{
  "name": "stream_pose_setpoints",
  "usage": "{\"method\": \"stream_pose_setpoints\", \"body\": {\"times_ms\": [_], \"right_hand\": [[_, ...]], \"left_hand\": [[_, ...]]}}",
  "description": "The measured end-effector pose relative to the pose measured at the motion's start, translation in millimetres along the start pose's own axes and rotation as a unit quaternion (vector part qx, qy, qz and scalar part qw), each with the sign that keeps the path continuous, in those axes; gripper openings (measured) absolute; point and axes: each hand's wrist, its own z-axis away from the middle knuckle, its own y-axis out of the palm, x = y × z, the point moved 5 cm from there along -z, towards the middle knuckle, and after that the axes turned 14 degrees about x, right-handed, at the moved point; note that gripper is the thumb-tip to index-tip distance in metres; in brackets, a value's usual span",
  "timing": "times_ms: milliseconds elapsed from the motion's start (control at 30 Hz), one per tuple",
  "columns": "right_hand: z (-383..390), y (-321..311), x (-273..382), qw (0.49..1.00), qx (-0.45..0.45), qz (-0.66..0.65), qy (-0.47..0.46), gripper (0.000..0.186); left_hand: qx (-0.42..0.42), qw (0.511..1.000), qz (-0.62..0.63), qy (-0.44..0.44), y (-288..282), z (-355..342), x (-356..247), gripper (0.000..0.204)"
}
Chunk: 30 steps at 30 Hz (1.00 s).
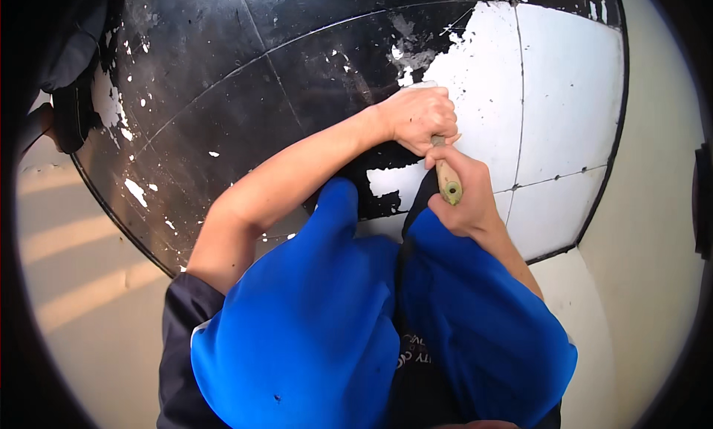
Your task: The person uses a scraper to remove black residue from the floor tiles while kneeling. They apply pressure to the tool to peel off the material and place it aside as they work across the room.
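My right hand is wrapped round the pale wooden handle of what looks like a scraper. A hole shows in the handle's near end. Just beyond, my left hand is closed in a fist over the front of the same tool. A pale strip that may be the blade's edge shows past the left knuckles; the rest of the blade is hidden. Both hands are low over the tiled floor, on the border between its black coating and bare white tiles.
Ragged white patches and flecks break the black coating at the left. Cream surfaces flank the floor on both sides. My knees in blue trousers are close behind the hands. A dark shoe-like shape is at the far left.
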Motion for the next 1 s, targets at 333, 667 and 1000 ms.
{"method": "stream_pose_setpoints", "body": {"times_ms": [333,667,1000], "right_hand": [[5.2,6.3,4.5,1.000,-0.001,-0.011,-0.016,0.031],[-12.6,-11.6,14.8,1.000,0.013,0.004,-0.008,0.030],[-57.9,-67.6,28.4,0.989,-0.113,-0.048,-0.077,0.034]], "left_hand": [[-0.040,0.999,-0.014,0.012,1.0,7.0,-5.6,0.023],[-0.061,0.998,-0.016,-0.001,-11.9,9.5,2.4,0.028],[-0.159,0.982,-0.102,-0.004,-87.1,-22.3,52.0,0.022]]}}
